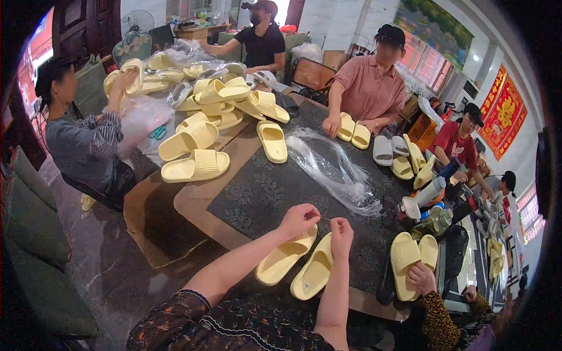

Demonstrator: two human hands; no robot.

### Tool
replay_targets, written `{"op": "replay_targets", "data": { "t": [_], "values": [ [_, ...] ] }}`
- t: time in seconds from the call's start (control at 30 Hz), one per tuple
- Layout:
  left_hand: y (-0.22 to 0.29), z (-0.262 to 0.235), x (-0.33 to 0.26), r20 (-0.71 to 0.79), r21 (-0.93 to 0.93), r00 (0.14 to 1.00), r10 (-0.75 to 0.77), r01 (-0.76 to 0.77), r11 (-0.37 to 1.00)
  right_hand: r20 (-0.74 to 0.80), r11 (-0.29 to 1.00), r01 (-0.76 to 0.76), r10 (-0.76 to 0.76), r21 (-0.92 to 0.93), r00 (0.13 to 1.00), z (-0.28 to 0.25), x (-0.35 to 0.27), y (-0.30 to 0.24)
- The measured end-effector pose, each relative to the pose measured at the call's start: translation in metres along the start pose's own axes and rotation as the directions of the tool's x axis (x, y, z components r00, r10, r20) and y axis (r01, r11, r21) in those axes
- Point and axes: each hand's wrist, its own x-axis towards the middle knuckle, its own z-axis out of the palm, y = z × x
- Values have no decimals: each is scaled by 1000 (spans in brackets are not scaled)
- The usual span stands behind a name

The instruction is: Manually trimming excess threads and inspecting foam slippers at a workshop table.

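Note:
My left hand [300, 221] and my right hand [341, 237] are close together above a pair of pale yellow slippers, each pinching an end of a thin strand [325, 219] stretched between them. Below my left hand lies the left slipper [278, 264]; the right slipper [311, 276] is beside it, partly covered by my right hand. Their toes point away from me. Whether the strand passes through the slippers cannot be made out. Farther off on the dark table mat [246, 205] lies a loose bundle of clear plastic strands [333, 169].
A large heap of yellow and grey slippers [216, 102] fills the table's far left. Several co-workers sit around; one person's hand [421, 277] at my right grips a yellow pair [405, 260]. Bottles [433, 190] stand at the right. Green chairs [41, 245] line the left.

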Motion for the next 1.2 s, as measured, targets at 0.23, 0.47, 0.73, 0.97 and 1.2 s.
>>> {"op": "replay_targets", "data": {
  "t": [0.23, 0.47, 0.73, 0.97, 1.2],
  "values": [
    [0, 1, -1, 72, -59, 997, 20, -16, 998, -49, 999, 45, -45, -3, 998, 0, 2, 11],
    [2, 2, -1, 106, -46, 993, 57, -52, 998, 74, 1000, -20, 21, -22, 997, -2, 3, 21],
    [1, -1, -2, 127, -27, 988, 92, -90, 996, 169, 999, -32, 34, -12, 985, 3, -2, 2],
    [-2, 2, 0, 92, -57, 996, 23, -18, 998, 58, 998, -31, 35, -59, 998, -3, 3, 16],
    [0, -1, 1, 45, -27, 999, -8, 9, 1000, -31, 998, 10, -8, 55, 999, -4, 2, 6]
  ]
}}
